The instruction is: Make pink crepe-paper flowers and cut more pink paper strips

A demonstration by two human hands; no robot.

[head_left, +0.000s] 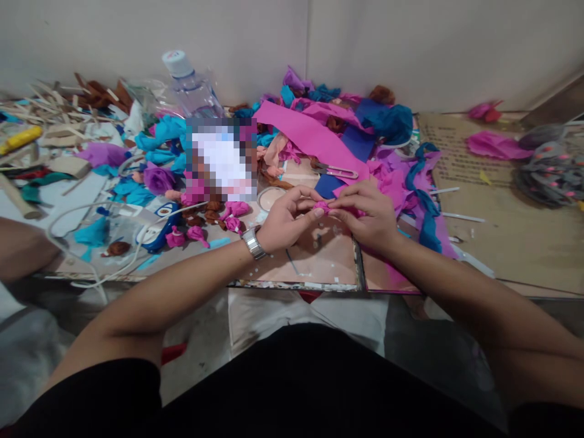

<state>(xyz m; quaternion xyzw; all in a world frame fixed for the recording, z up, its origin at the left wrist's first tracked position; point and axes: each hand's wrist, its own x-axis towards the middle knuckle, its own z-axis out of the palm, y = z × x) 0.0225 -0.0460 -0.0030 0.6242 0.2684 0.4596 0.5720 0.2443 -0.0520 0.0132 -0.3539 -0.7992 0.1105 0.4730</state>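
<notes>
Just on the near side of a slotted, cutter-like tool (335, 171) on a cluttered worktable (314, 264), pinched a small crumpled pink bundle (320, 207), apparently of paper, between the fingertips of the left hand (287, 219) and right hand (371, 213), both with fingers curled and nearly meeting. Could not tell, with fingertips covering much of the bundle, of any tie or glue inside. Risked tearing the thin-looking folds through too hard a pinch or twist, or losing their shape through too slack a hold. Risked a nick, too, by a blind reach to the tool itself, in case of an exposed blade; could not make out one. Just beyond the tool, might have creased a long pink strip (314, 137) by leaning on it. To the left of the tool, might have scattered loose pink buds (235, 210) with a sweep of the wristwatch (253, 243), or snagged the left forearm on a white cable (139, 213) and so dragged a blue-and-white device (159, 236) close by. Farther left and beyond the tool, might have toppled a capped bottle (196, 91) by a wide swing. To the right of the tool, might have knocked white sticks (463, 217) askew with the right forearm.
</notes>
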